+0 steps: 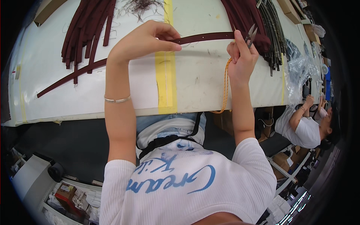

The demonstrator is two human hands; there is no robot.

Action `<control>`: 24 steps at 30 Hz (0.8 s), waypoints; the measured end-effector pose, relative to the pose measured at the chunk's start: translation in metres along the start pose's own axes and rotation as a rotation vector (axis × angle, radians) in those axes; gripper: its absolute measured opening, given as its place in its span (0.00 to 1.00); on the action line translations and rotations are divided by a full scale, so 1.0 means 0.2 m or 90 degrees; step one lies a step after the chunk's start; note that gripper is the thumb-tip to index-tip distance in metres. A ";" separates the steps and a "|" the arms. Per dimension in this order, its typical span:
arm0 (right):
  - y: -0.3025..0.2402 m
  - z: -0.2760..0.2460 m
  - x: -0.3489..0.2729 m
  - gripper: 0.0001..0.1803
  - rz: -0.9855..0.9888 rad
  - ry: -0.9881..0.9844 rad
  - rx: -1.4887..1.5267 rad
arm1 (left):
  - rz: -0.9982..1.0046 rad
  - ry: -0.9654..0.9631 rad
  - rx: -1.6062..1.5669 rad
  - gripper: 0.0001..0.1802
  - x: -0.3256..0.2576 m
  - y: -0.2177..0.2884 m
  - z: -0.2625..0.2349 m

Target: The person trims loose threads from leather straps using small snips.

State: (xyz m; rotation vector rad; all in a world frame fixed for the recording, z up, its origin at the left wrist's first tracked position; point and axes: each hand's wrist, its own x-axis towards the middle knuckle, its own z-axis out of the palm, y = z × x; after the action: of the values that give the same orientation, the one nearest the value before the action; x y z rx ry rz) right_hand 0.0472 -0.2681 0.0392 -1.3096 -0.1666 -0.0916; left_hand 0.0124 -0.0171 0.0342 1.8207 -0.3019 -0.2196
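Observation:
A narrow maroon fabric strap with small holes stretches between my two hands above the table. My left hand pinches it between thumb and fingers; its tail runs behind my wrist and lies to the left. At the strap's right end, my right hand is closed around small metal thread snips, whose blades point up past the fingers. The right fingertips also touch the strap end; whether they grip it is hard to tell. An orange cord hangs from my right hand down to the table edge.
Maroon straps lie in a bundle at far left and another pile at far right, beside dark thin strips. Loose threads lie at the back. Yellow tape crosses the table. Clear plastic and a co-worker are at right.

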 end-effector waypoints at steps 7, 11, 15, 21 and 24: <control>0.00 0.00 -0.03 0.27 -0.115 0.014 -0.038 | -0.001 0.041 0.066 0.12 0.02 0.02 0.04; -0.01 -0.01 -0.01 0.27 -0.078 0.057 -0.033 | 0.004 0.111 0.050 0.10 0.03 0.00 0.05; -0.01 -0.04 0.02 0.27 -0.036 0.082 0.016 | 0.060 0.102 0.094 0.09 0.04 0.02 0.10; -0.01 -0.04 0.02 0.26 -0.030 0.087 0.026 | 0.115 0.154 0.255 0.08 0.06 0.01 0.17; -0.02 -0.04 0.03 0.27 -0.033 0.097 0.028 | 0.204 0.196 0.382 0.08 0.07 0.01 0.18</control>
State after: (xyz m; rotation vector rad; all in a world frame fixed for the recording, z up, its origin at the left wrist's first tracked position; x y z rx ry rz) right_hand 0.0529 -0.2763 0.0415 -1.2498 -0.0732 -0.2302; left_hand 0.0145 -0.0554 0.0256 2.3184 -0.4675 0.4164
